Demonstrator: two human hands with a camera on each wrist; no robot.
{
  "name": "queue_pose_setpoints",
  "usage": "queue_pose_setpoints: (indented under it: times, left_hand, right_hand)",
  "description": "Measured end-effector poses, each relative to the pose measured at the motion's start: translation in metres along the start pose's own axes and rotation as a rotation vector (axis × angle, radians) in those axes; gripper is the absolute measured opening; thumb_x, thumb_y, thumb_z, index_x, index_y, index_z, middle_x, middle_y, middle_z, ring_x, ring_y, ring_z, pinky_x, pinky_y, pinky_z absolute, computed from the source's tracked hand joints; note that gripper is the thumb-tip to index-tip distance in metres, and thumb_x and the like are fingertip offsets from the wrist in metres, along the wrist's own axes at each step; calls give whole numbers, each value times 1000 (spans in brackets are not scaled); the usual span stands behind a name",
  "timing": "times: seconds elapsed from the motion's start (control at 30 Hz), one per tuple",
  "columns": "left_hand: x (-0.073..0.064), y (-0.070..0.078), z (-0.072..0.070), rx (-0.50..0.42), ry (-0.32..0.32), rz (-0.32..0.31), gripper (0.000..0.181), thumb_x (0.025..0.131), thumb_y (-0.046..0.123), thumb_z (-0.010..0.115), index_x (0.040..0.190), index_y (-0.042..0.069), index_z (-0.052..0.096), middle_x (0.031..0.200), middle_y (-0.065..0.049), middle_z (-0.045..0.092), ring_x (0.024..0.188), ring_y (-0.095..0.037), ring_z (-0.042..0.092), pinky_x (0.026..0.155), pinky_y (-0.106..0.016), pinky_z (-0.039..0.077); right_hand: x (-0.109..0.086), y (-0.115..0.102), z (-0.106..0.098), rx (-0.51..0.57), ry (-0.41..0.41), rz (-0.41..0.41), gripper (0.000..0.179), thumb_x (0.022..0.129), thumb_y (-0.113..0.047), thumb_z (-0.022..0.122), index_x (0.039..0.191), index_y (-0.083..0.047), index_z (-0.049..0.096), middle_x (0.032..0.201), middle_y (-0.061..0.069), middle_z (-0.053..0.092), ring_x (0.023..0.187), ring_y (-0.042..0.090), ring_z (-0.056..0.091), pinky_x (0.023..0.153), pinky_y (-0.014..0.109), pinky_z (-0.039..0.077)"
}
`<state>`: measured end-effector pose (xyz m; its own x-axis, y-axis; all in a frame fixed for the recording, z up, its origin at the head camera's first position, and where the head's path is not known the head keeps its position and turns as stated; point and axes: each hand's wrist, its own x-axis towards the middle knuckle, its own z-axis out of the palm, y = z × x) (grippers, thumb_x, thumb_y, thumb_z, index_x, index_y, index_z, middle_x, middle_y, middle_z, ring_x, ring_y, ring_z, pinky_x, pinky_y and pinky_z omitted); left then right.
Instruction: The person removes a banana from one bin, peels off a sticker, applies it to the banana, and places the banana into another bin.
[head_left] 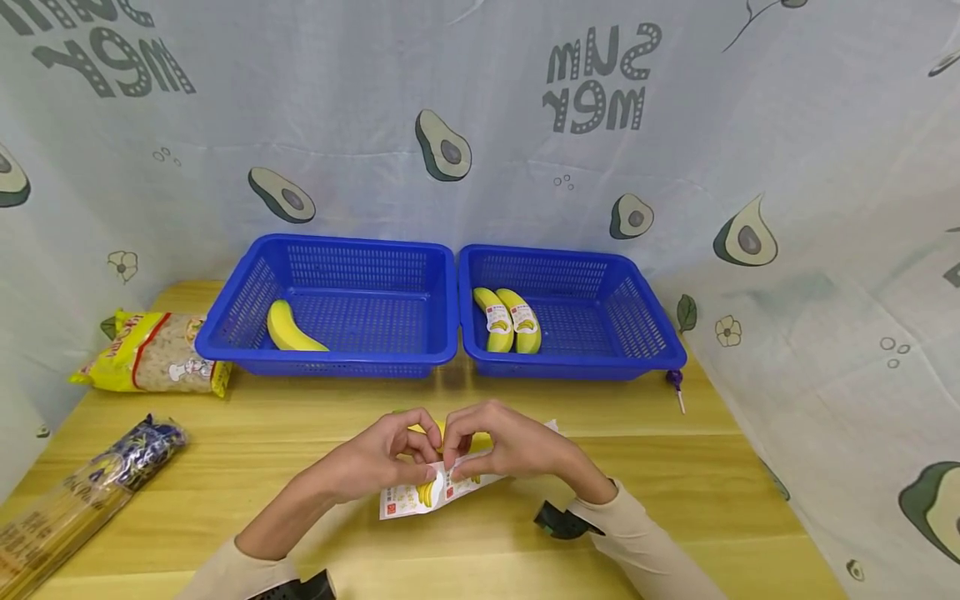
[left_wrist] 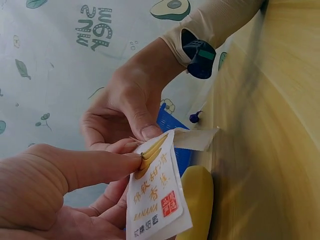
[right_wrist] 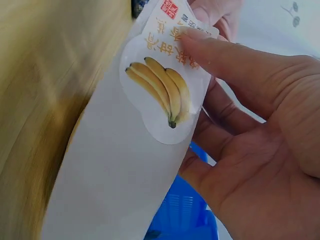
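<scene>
My left hand [head_left: 375, 457] and right hand [head_left: 517, 442] meet over the table. Between thumb and fingers, each pinches a white strip of banana stickers [head_left: 397, 505]. In the left wrist view the left thumb presses on a sticker [left_wrist: 159, 200] with printed bananas and lettering. From the right wrist view, the right thumb lies on a sticker [right_wrist: 160, 95] on the strip, beside bare backing paper [right_wrist: 115, 170]. A yellow banana [left_wrist: 200, 200] lies on the table just beyond the strip, partly hidden by the hands in the head view.
The left blue basket [head_left: 337, 358] holds one unlabelled banana [head_left: 288, 329]. Two stickered bananas [head_left: 525, 321] lie in the right blue basket [head_left: 585, 365]. A yellow food bag [head_left: 161, 354] and a long noodle packet [head_left: 90, 492] lie at left; a purple lollipop [head_left: 675, 379] lies at right.
</scene>
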<state>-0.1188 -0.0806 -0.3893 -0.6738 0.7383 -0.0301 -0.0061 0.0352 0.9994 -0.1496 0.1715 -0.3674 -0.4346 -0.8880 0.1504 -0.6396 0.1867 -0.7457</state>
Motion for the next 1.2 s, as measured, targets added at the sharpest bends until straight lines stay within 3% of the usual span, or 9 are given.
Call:
queue_pose_setpoints:
  times: [0.17, 0.37, 0.57, 0.8, 1.0, 1.2]
  left_hand:
    - [0, -2, 4, 52, 24, -1, 22, 97, -4, 71, 113, -5, 56, 95, -9, 73, 87, -17, 65, 83, -26, 56]
    - [0, -8, 6, 114, 54, 38, 19, 96, -6, 72, 107, -3, 58, 92, -7, 69, 82, -17, 64, 79, -26, 55]
    - [0, -16, 8, 183, 67, 57, 8, 95, -5, 73, 101, -2, 71, 92, -7, 69, 83, -15, 62, 79, -25, 54]
    - [2, -21, 12, 221, 36, -21, 12, 95, -7, 70, 102, 0, 78, 94, -4, 73, 81, -12, 63, 75, -22, 55]
    - [2, -26, 15, 248, -6, -41, 11, 95, -6, 72, 100, 2, 78, 91, 0, 72, 76, -7, 61, 70, -20, 52]
    - [1, -25, 21, 389, 21, -50, 13, 95, -7, 72, 97, 5, 75, 85, 4, 67, 74, -6, 59, 68, -22, 53]
  right_hand:
    - [0, 2, -1, 21, -27, 13, 9, 93, -5, 85, 93, -8, 77, 94, -1, 72, 92, 1, 65, 87, 26, 62]
    - [-2, 7, -4, 72, -28, 53, 9, 91, -6, 86, 92, -8, 78, 106, 4, 73, 103, 9, 67, 101, 31, 58]
    - [-6, 11, -8, 142, -33, 26, 8, 93, -5, 84, 92, -6, 76, 108, 9, 72, 106, 13, 67, 104, 35, 57]
    - [-10, 10, -12, 206, -28, 13, 6, 97, -2, 79, 96, -4, 74, 104, 14, 73, 104, 15, 67, 102, 38, 58]
    - [-9, 7, -14, 162, -1, 56, 5, 97, -1, 78, 96, -3, 74, 93, 8, 74, 94, 11, 69, 92, 41, 63]
    - [0, 4, -19, 118, 17, 115, 6, 97, -1, 80, 94, -2, 74, 89, 5, 75, 86, 6, 71, 87, 39, 65]
